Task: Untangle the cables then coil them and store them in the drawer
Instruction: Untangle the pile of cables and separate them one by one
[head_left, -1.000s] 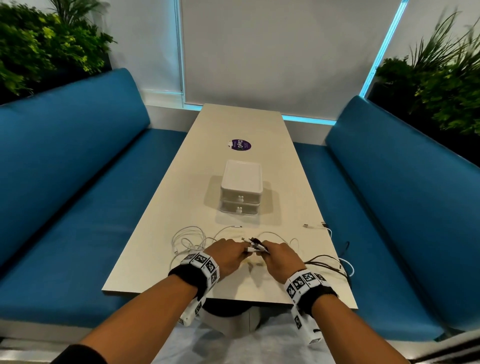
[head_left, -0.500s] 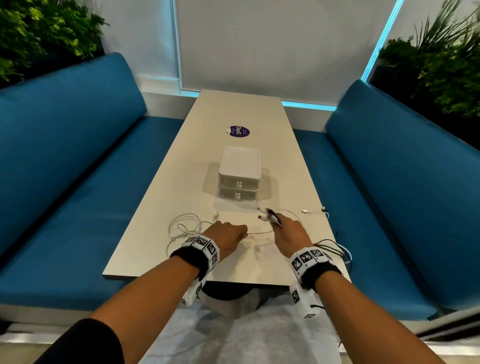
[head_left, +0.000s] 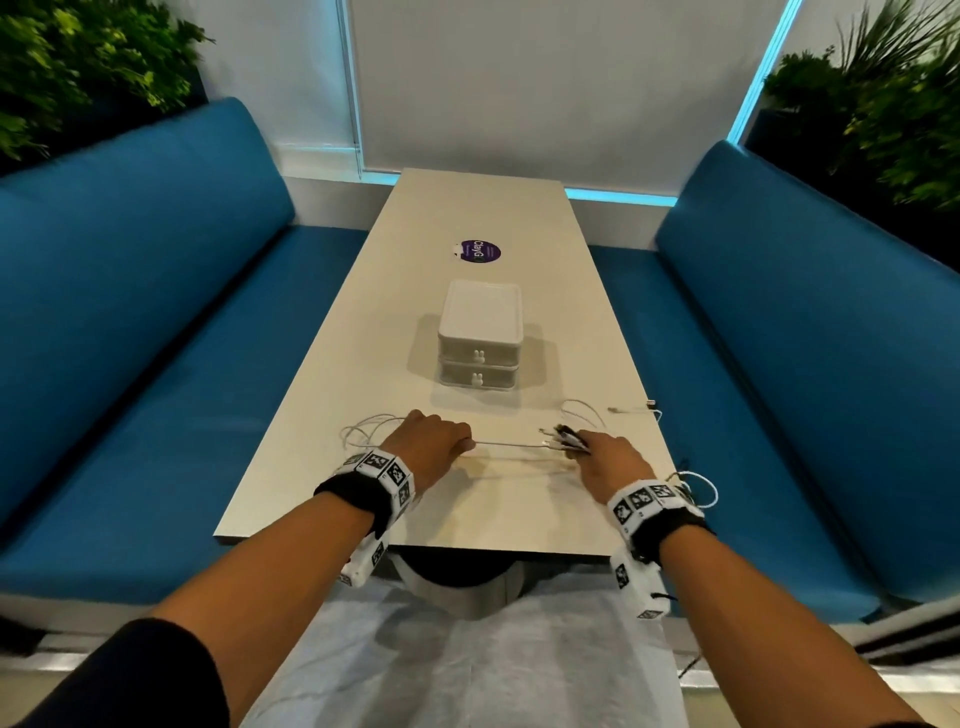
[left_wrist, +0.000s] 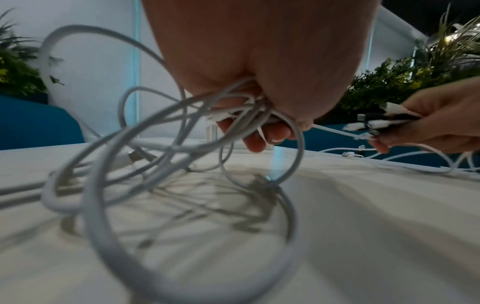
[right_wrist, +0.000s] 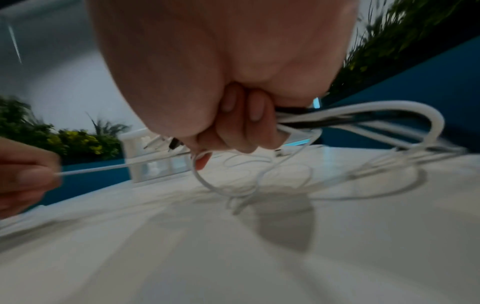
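Cables were found split between both hands over the near end of the table (head_left: 483, 519). I noted the left hand (head_left: 431, 441) clenched round a tangle of white cable loops (left_wrist: 166, 156), which drooped onto the tabletop. The right hand (head_left: 605, 460) gripped a bundle of white and black cable ends (head_left: 563, 439). One white cable (head_left: 506, 444) ran taut between the two fists. The drawer unit (head_left: 479, 343) stood beyond them, both drawers closed.
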